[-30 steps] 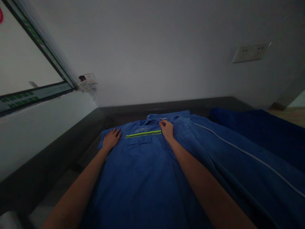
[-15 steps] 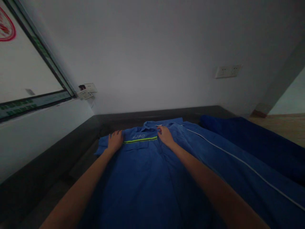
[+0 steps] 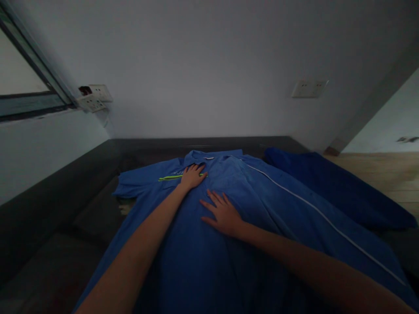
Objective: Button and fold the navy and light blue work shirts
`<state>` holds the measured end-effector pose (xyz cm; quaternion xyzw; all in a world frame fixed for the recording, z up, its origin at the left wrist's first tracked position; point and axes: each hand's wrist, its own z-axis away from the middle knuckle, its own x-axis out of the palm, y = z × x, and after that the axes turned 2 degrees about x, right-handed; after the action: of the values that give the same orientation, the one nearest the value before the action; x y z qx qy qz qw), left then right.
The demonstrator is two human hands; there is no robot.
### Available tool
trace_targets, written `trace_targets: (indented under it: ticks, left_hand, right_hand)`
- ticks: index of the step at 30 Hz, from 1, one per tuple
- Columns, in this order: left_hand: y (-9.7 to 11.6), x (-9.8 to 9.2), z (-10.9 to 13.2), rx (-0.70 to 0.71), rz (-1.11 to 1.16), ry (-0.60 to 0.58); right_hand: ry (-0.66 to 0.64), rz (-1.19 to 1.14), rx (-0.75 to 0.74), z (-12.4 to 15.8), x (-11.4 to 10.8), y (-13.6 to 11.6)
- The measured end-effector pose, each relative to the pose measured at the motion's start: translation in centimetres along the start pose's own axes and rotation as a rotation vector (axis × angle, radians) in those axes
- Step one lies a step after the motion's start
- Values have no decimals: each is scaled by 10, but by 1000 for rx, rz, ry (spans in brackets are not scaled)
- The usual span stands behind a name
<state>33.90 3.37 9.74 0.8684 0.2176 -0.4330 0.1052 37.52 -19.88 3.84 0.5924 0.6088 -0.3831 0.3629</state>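
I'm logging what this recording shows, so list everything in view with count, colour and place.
Garment: one, blue, spread in front
Stripe: one, yellow-green, across its chest
White piping: one line, white, on blue cloth at right
Darker cloth: one, deep blue, far right
Furniture: one piece, near-black, beneath the clothes
Right socket panel: one, whitish, back wall
Corner socket plates: two, whitish, left corner
Window frame: one, dark, upper left
Walls: several, greyish, behind and sides
Floor: one, wood-coloured, right
Left hand: one, bare, below the collar
Right hand: one, bare, fingers spread, nearer the camera
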Motion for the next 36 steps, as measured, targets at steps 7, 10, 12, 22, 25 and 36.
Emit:
trace_targets:
  ticks: [7, 10, 12, 22, 25, 36]
  left_hand:
    - [-9, 0, -15, 9, -8, -13]
    - [-2, -4, -9, 28, -16, 71]
    - [6, -9, 1, 72, -16, 169]
    - [64, -51, 98, 321, 133, 71]
    - [80, -61, 136, 389, 186, -7]
    - [116, -45, 202, 517, 96, -205]
  right_hand:
    - [35, 1, 33, -20, 2, 1]
    - [35, 16, 35, -18, 1, 1]
    - [39, 34, 30, -15, 1, -1]
    - [-5, -66, -167, 75, -38, -42]
    - [-136, -193, -266, 132, -49, -62]
    - [-121, -50, -300, 227, -21, -94]
